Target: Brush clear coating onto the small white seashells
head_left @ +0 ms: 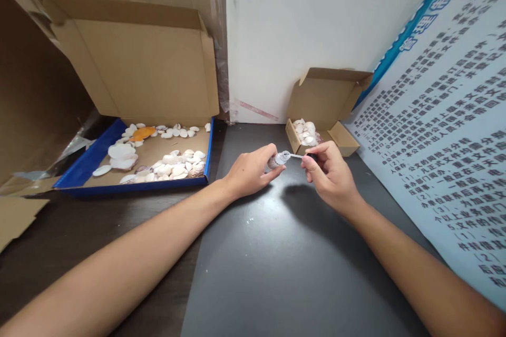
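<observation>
My left hand (253,169) is closed around a small clear bottle (279,159), which lies tilted with its open mouth toward the right. Between the thumb and fingers of my right hand (327,174) is a black cap (312,157) with a thin, pale stem (295,156). The stem points left, its tip at the bottle's mouth; whether the tip is inside I cannot tell. What fills the bottle is too small to make out. Both hands are above the dark grey mat (253,274).
On the left, an open blue-edged cardboard box (138,188) holds white shells (177,164) and an orange shell (143,134). A smaller open box (346,139) with shells (306,131) stands behind my hands. White specks (250,220) dot the mat. A printed poster (446,131) borders the right.
</observation>
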A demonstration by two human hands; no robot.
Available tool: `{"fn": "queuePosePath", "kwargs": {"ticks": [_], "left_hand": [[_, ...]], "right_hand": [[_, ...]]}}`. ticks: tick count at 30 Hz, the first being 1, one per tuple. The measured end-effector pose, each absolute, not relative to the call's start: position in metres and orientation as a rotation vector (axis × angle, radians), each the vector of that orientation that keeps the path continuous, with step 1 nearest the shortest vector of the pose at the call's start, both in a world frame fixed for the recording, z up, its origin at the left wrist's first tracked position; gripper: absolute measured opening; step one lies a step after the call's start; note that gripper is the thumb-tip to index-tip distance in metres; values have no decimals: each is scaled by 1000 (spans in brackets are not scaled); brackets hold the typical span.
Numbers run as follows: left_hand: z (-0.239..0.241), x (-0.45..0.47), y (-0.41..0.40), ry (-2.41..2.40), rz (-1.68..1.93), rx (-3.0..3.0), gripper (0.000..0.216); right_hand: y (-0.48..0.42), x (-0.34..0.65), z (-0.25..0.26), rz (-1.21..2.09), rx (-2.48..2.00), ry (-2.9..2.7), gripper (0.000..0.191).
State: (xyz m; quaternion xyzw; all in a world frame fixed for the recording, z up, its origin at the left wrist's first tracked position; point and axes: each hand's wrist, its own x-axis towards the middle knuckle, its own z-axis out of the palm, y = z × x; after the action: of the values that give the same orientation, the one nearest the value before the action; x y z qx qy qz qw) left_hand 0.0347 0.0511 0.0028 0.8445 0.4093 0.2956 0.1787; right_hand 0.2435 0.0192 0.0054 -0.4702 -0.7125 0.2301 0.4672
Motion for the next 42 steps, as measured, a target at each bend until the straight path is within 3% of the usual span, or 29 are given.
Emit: {"fn": "queuePosePath", "kwargs": {"ticks": [7,26,42], "left_hand": [[2,35,52,1178,824,2368,25],[1,34,54,1291,774,2371,25],[-3,36,88,1667,664,2213,17]], "right_hand": [[21,244,2,680,-1123,-1706,23],[21,244,5,570,-1165,-1654,21],[15,238,14,456,-1138,-1743,20]]}}
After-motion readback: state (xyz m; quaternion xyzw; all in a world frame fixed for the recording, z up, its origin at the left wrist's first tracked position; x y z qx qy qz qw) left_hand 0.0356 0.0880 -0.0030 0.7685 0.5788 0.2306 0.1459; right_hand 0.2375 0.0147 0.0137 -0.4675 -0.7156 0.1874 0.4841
